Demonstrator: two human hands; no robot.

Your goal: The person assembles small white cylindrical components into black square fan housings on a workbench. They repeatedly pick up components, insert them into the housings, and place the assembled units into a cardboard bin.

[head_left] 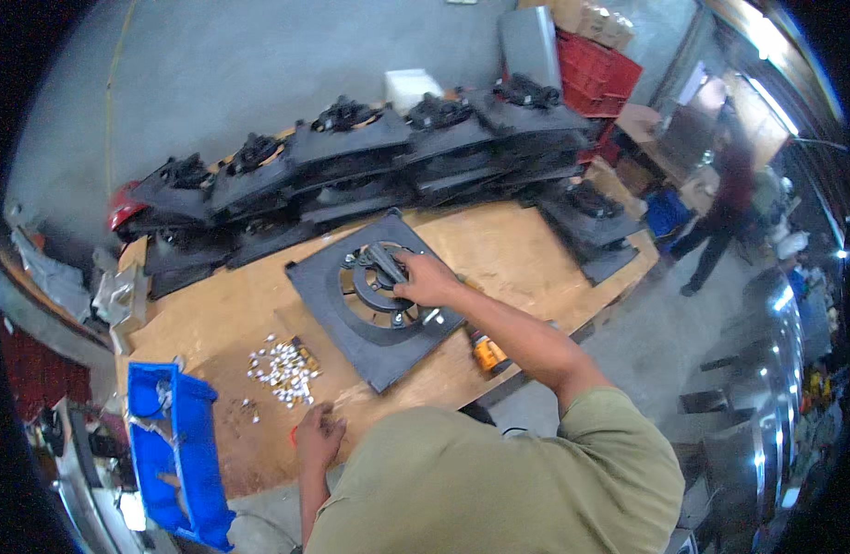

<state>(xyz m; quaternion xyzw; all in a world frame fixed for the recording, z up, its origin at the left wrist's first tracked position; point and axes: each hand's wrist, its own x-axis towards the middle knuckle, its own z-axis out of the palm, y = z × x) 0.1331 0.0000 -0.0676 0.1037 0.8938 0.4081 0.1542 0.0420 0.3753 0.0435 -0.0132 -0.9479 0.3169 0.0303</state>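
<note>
A black square fan shroud with a round opening lies turned at an angle on the wooden table. My right hand reaches over it, fingers closed round a dark elongated part at the middle of the opening. Beneath that part shows a black ring with spokes. Low on the left, by the table's front edge, my left hand is loosely curled with its fingers apart, and I see nothing in it. Beside it is a small red thing. A heap of small white-and-brass pieces lies beyond it.
Stacked black fan assemblies line the table's far side, with more at the right end. An orange-and-black power tool lies under my right forearm. A blue bin stands at the left. Another person stands at the far right.
</note>
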